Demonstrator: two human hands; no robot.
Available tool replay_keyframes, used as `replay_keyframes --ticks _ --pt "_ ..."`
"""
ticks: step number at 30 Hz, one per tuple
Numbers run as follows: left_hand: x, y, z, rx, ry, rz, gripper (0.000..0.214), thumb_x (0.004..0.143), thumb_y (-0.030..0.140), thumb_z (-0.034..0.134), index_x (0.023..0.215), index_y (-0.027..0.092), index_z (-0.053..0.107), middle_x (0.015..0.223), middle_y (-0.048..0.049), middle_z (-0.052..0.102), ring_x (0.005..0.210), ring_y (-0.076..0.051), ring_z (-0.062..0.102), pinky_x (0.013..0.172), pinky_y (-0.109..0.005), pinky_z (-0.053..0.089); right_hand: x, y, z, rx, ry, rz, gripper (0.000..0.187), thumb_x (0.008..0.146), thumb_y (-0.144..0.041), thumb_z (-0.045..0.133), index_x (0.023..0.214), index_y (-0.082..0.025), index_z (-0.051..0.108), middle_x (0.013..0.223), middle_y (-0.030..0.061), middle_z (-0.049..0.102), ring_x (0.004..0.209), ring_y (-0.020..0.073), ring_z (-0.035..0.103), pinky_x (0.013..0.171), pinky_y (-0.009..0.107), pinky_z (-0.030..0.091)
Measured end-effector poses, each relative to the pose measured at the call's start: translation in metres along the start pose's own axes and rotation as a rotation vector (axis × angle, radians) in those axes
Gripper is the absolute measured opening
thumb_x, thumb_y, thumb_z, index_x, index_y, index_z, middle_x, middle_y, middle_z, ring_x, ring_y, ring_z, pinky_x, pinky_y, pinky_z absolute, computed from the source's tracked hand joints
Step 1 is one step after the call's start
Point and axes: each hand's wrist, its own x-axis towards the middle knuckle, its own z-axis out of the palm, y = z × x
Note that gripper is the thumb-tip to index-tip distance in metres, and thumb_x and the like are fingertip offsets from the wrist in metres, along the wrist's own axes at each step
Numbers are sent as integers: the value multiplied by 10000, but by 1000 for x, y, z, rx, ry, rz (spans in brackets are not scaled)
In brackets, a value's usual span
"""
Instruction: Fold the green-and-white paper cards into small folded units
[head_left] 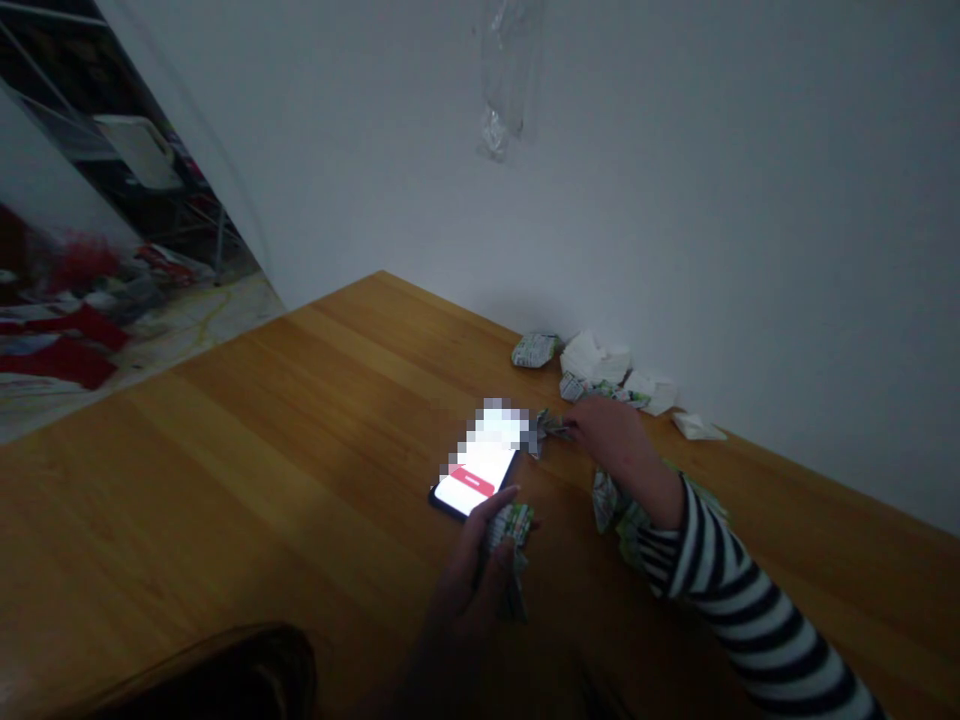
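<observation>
L hand [474, 578] fingers pinch wrapper [513, 523] by phone [474, 480]; R hand [613, 434] touches scrap [553, 425], fingers unclear

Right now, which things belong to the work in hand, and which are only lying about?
In hand: folded wrapper in left hand; crumpled wrapper at right hand.
Lying about: lit phone, wrappers by the wall, hanging plastic bag.

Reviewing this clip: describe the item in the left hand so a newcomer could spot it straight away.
On the wooden table, find the lit phone near the middle. At its near end, the left hand holds a crumpled green-and-white wrapper. The other wrappers lie farther right, by the wall and under the striped sleeve; only this one sits in that hand's grip.
</observation>
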Motion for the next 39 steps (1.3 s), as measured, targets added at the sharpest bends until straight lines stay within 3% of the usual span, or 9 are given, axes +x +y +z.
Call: replay_keyframes --ticks 3,6,10,14,17,22,28,32,39 --pt "4 5 -1 -59 70 -4 477 863 474 533 1255 202 515 1108 -121 700 1040 -248 639 915 -347 478 -7 -3 -2 72 37 31 159 827 -200 590 797 -176 744 827 106 740 779 234 673 675 316 470" --pt "10 14 -7 -83 202 2 448 877 438 525 1248 187 512 1109 -96 697 1053 -234 633 933 -337 473 -29 -12 -5 545 86 146 166 813 -228 586 824 -179 744 750 50 734 680 189 666 640 286 482" --pt "13 20 -11 -11 310 21 412 894 428 503 1232 193 526 1131 -73 681 1097 -225 605 946 -320 461 -66 -42 0 1321 -254 111 221 764 -256 616 902 -146 748 734 33 733 547 136 624 523 232 482" --pt "10 14 -9 92 245 92 399 890 436 501 1213 207 549 1242 -63 614 1162 -214 556 975 -299 441 -86 -69 7 1588 -365 114 257 724 -303 707 911 -134 759 762 41 743 630 156 650 608 250 510" --pt "7 8 -9 125 228 133 416 892 449 488 1232 216 541 1266 -62 597 1185 -217 535 991 -304 429 -88 -75 4 1661 -376 101 291 708 -330 745 924 -136 761 777 36 748 674 164 664 731 287 519" --pt "6 8 -9 144 189 136 408 902 433 475 1241 213 535 1275 -66 591 1192 -220 528 995 -303 420 -88 -70 -4 1663 -424 45 322 719 -371 744 929 -128 761 798 47 747 704 177 671 738 289 512" --pt "2 11 -3 133 128 122 405 912 394 465 1270 209 505 1170 -74 651 1052 -212 611 888 -285 483 -90 -65 -5 1644 -518 11 271 739 -343 730 892 -122 761 734 24 725 652 152 644 676 256 487" --pt "2 8 -4 205 119 175 388 904 385 473 1250 217 528 1174 -78 640 1065 -232 599 921 -315 455 -92 -59 -3 1599 -567 -11 241 754 -326 717 861 -114 756 691 8 694 650 142 619 634 228 453" --pt "4 -1 -8 299 -28 256 420 913 405 438 1280 211 503 1215 -100 586 1078 -252 567 948 -355 422 -95 -53 0 1483 -652 -31 258 743 -349 717 735 -91 725 592 -24 612 482 56 437 440 152 288"
